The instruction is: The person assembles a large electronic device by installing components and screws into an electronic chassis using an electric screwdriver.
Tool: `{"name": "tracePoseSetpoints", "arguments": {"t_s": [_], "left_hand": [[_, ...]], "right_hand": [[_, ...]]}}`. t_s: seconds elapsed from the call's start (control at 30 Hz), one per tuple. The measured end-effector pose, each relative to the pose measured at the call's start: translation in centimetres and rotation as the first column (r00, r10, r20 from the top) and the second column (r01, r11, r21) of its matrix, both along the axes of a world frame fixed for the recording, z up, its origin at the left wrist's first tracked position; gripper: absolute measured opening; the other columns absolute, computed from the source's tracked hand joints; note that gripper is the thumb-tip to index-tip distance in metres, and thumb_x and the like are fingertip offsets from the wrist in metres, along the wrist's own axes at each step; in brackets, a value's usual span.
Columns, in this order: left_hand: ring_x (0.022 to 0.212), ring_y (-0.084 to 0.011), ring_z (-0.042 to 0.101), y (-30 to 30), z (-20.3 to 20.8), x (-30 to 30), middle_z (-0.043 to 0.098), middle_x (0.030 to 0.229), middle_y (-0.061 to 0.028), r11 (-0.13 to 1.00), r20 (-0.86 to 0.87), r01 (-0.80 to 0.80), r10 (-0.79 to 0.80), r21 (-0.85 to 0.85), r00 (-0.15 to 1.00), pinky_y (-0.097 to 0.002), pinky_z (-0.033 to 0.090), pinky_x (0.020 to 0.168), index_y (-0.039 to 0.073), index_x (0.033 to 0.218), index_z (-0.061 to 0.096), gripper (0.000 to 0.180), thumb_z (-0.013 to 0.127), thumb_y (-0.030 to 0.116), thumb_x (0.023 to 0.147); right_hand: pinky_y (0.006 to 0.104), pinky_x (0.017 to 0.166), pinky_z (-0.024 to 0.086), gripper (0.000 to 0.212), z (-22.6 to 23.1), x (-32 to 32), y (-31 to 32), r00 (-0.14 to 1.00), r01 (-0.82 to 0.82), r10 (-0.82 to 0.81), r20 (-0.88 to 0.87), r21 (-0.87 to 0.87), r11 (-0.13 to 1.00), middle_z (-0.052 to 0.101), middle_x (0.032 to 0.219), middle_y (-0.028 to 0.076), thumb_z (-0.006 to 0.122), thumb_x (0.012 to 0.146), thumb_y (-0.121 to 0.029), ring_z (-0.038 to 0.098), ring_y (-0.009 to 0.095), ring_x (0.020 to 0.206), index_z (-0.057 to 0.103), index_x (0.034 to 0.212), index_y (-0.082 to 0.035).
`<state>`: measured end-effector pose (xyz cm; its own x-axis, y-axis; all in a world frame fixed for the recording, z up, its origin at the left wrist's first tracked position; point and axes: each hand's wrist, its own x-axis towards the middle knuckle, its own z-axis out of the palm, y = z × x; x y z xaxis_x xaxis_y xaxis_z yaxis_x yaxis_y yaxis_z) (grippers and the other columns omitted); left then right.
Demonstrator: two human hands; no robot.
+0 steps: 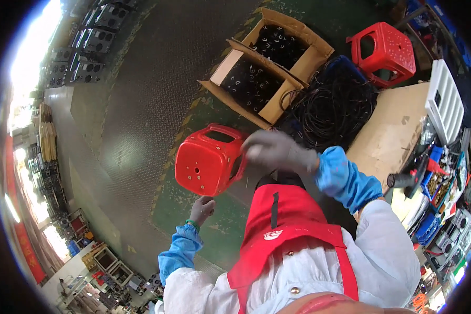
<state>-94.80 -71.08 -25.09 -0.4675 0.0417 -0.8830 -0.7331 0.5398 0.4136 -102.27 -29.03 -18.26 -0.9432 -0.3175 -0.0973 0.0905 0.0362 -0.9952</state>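
A red plastic stool (pixel 196 166) stands on the green floor ahead of me, its seat dotted with pale marks. Just below its near edge is my left hand (pixel 201 210) in a grey glove, fingers curled into a loose fist; nothing shows in it. My right hand (pixel 277 150), also gloved in grey, reaches across the stool's right side. Motion smears its fingers, and whether they touch the stool I cannot tell. Beyond that hand lie a heap of black cables (pixel 327 112) and an open cardboard box (pixel 275 107) of small black parts.
A second open carton (pixel 311 68) of black parts adjoins the first. Another red stool (pixel 392 52) stands far right. Flat cardboard (pixel 390 133), a white slatted panel (pixel 446 104) and a black-and-red power tool (pixel 403 180) lie right, beside blue parts bins (pixel 429 225). Patterned metal flooring (pixel 141 99) spreads left.
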Motion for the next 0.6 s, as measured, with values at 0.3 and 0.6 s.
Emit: {"name": "tracePoseSetpoints", "arguments": {"t_s": [0.3,0.6], "left_hand": [[0.068,-0.0118,0.058,8.9,-7.2,-12.2,0.061,0.083,-0.0041,1.0,0.131,-0.021,0.02,0.008,0.991,-0.0268,0.048,0.058,0.0,0.103,0.063,0.025,0.063,0.019,0.087],[0.077,-0.0154,0.061,22.7,-25.5,-23.5,0.065,0.087,-0.0063,0.953,0.008,-0.019,0.017,0.303,1.0,-0.0294,0.05,0.069,-0.003,0.109,0.061,0.028,0.063,0.016,0.089]], "right_hand": [[0.0461,0.089,0.049,0.034,-27.2,-12.7,16.1,0.858,0.223,-0.512,0.04,0.868,0.443,0.062,0.118,0.019,0.05,0.09,-0.026,0.06,0.038,0.105,0.062,0.114,-0.006],[0.0472,0.095,0.046,0.033,-41.9,-24.6,20.0,0.979,-0.095,-0.167,0.116,0.987,0.126,0.057,0.126,0.014,0.048,0.095,-0.03,0.054,0.032,0.117,0.057,0.118,-0.008]]}}
